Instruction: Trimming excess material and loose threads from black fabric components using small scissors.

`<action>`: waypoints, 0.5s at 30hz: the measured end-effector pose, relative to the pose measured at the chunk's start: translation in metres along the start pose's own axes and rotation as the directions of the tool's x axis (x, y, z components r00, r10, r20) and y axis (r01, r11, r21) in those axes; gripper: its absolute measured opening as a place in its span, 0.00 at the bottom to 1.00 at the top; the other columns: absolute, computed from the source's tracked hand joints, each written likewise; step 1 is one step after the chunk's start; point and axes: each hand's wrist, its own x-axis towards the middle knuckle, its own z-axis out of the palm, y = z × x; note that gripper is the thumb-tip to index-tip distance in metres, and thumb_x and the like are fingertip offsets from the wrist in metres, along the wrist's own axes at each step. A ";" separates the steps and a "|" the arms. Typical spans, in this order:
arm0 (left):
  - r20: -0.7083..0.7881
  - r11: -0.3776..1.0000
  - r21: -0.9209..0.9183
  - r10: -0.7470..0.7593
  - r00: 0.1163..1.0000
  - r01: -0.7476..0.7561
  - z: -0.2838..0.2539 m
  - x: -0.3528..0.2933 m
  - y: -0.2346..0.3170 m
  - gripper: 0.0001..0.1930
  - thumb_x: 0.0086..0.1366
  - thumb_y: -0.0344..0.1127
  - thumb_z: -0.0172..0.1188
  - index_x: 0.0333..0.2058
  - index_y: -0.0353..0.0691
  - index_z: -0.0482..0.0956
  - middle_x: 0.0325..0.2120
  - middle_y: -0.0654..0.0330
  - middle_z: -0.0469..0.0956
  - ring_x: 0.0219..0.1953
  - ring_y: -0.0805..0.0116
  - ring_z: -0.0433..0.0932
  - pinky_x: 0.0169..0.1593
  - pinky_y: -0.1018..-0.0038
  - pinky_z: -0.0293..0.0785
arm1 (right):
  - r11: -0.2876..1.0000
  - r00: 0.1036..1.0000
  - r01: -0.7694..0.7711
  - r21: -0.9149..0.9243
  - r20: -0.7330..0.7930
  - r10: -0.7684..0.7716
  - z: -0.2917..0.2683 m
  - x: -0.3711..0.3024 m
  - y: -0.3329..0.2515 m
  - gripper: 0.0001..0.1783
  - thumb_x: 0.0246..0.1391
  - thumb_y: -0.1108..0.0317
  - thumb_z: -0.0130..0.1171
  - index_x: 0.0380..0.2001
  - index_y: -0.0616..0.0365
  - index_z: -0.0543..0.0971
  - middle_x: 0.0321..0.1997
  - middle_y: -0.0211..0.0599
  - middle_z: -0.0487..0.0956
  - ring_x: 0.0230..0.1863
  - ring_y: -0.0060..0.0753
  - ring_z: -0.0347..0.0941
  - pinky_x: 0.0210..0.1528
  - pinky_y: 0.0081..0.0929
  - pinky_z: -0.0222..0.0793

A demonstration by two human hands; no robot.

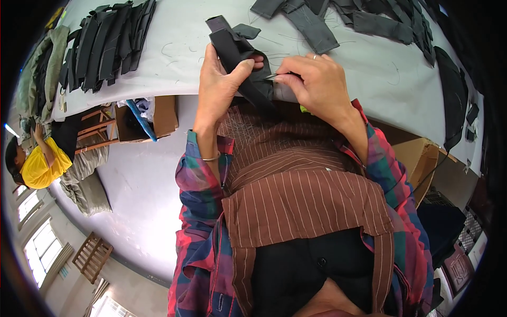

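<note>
My left hand (217, 90) is closed on a folded dark fabric piece (228, 48), thumb on top and fingertips showing through behind it. The cloth hangs over the near edge of the white table, in front of my apron. Pinched in my right hand (322, 82) is a small pointed metal tool (270, 77), its tip against the fabric. Most of the tool is hidden by my fingers, so its exact kind does not show. A ring sits on a right finger, and a bangle circles my left wrist.
Dark fabric strips (103, 47) lie in a row at the table's left. More dark pieces (311, 29) are heaped at the far right, with loose threads on the white cloth (179, 31). Cardboard boxes (414, 158) stand beneath. A person in yellow (46, 164) works at the far left.
</note>
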 end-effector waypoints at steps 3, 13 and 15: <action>0.086 0.996 0.034 -0.079 0.993 0.076 -0.009 -0.007 0.026 0.21 0.58 0.23 0.57 0.50 0.30 0.63 0.37 0.49 0.78 0.38 0.63 0.81 0.44 0.72 0.78 | 0.934 0.969 -0.242 0.262 0.124 0.216 -0.009 0.000 0.002 0.05 0.50 0.67 0.63 0.31 0.55 0.80 0.27 0.28 0.80 0.29 0.27 0.73 0.36 0.25 0.66; 0.449 0.945 0.199 -0.324 0.832 0.261 -0.049 -0.030 0.070 0.41 0.51 0.26 0.64 0.65 0.32 0.57 0.45 0.57 0.74 0.41 0.72 0.73 0.47 0.76 0.72 | 0.748 0.914 -0.305 0.589 -0.041 0.405 -0.005 -0.010 0.029 0.08 0.51 0.69 0.63 0.33 0.61 0.80 0.28 0.34 0.81 0.28 0.23 0.75 0.34 0.20 0.68; 0.144 0.853 0.514 -0.193 0.971 0.093 -0.065 -0.010 0.095 0.39 0.50 0.27 0.64 0.63 0.36 0.62 0.46 0.56 0.72 0.41 0.70 0.73 0.44 0.75 0.73 | 0.749 0.900 -0.351 0.562 -0.018 0.435 -0.006 -0.013 0.030 0.08 0.50 0.69 0.64 0.33 0.60 0.80 0.27 0.35 0.81 0.28 0.24 0.75 0.33 0.20 0.68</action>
